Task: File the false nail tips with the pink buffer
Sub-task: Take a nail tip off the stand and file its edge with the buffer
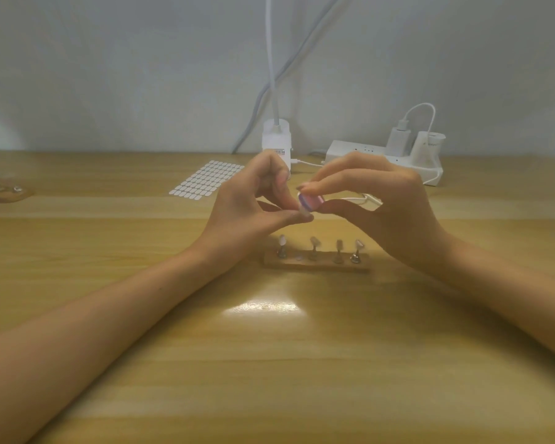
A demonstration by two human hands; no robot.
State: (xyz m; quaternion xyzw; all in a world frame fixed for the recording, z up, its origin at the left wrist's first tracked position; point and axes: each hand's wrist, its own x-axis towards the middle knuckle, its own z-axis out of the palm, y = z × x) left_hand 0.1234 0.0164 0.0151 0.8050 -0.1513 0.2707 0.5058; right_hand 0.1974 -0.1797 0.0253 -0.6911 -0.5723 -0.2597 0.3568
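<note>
**Two hands raised over the nail stand, buffer against one tip**

Far left, at the frame edge, a wooden holder (pixel 4 192) lies on the worktop (pixel 269 363) with small clear pieces on it; detail is too blurred to identify further. Nearer the middle, a sheet of white adhesive tabs (pixel 205 181) lies flat, well back from the near edge.

The left hand (pixel 250 203) is held above the worktop. Its thumb and forefinger are closed in a pinch on a false nail tip (pixel 302 215), a small pale item, and the other fingers are curled in above. Behind this hand a white lamp base (pixel 276 141) stands at the back of the worktop, its white neck rising out of frame.

The pink buffer (pixel 310 201), a short block with a pale band, sits between the two hands and touches the pinched tip from above.

Below and in front of the hands, a wooden stand (pixel 316 263) rests on the worktop. Four metal holders stand upright on it, each bearing a nail tip (pixel 314 241) at its top.

The right hand (pixel 382 206) grips the buffer, with forefinger along its top and thumb beneath; the remaining fingers are bent behind.

At the back right, a white power strip (pixel 353 150) lies against the wall with two white plugs seated in it, and a white cable (pixel 425 112) loops above them.
</note>
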